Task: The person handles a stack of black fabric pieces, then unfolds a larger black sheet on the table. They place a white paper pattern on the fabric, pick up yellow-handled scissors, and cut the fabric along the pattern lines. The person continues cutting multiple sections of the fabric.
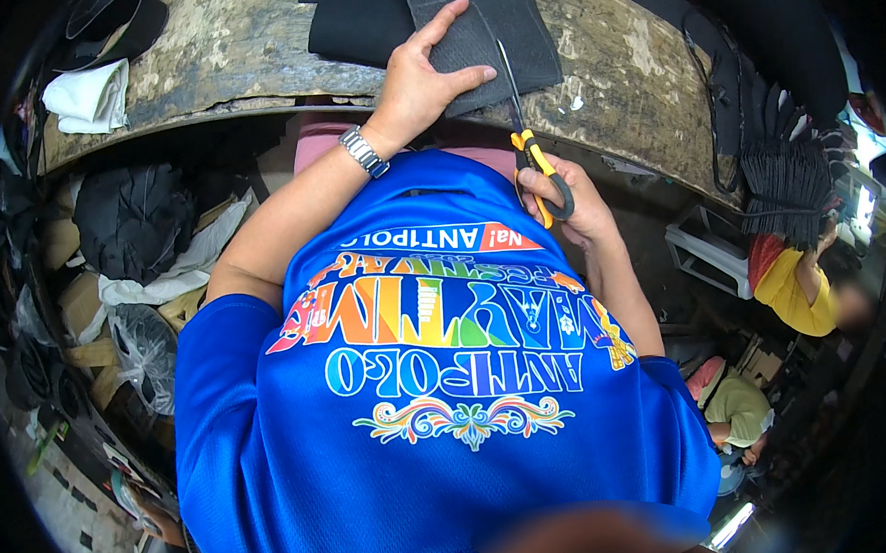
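Observation:
My left hand (424, 75) lies flat, fingers spread, pressing a dark grey textured sheet (495, 18) onto the worn wooden table (241, 57). A metal watch (363, 151) sits on that wrist. My right hand (567, 202) grips scissors (531, 142) with yellow-and-black handles; their blades point up along the sheet's right part, just beside my left fingertips. My blue printed shirt (439, 397) fills the lower middle of the view.
A black piece of material (354, 21) lies left of the sheet. A white cloth (88, 95) rests at the table's left end. Bags and dark bundles (135, 223) pile below left. Black straps (783, 159) hang at right, near a person in yellow (795, 293).

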Tool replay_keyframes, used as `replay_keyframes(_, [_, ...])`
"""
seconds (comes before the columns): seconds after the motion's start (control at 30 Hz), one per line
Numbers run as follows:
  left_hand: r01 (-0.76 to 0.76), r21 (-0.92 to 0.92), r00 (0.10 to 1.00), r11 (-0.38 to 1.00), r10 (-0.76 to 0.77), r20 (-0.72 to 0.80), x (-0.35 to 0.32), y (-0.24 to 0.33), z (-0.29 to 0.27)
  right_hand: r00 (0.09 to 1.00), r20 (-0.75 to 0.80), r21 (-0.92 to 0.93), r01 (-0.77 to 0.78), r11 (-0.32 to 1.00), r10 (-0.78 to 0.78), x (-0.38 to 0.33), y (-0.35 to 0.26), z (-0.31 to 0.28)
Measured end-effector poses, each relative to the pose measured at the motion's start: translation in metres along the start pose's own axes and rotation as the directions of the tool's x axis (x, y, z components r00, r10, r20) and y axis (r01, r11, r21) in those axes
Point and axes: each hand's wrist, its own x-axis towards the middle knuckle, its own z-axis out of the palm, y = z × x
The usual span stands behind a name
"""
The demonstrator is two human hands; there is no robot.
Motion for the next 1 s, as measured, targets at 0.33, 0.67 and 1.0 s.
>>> replay_keyframes(0.33, [-0.030,0.033,0.999,0.999,0.030,0.013,-0.006,-0.002,0.006,1.000,0.005,0.095,0.019,0.995,-0.019,0.005,-0.006,0.005])
replay_keyframes(0.67, [-0.018,-0.023,0.999,1.000,0.019,0.049,0.025,0.009,-0.015,0.998,0.065,0.119,0.007,0.993,-0.015,0.001,-0.010,0.006])
replay_keyframes(1.0, [-0.133,0.076,0.991,0.988,0.134,-0.006,0.004,-0.001,-0.002,0.999,0.029,0.146,0.023,0.989,-0.028,0.004,-0.014,0.015])
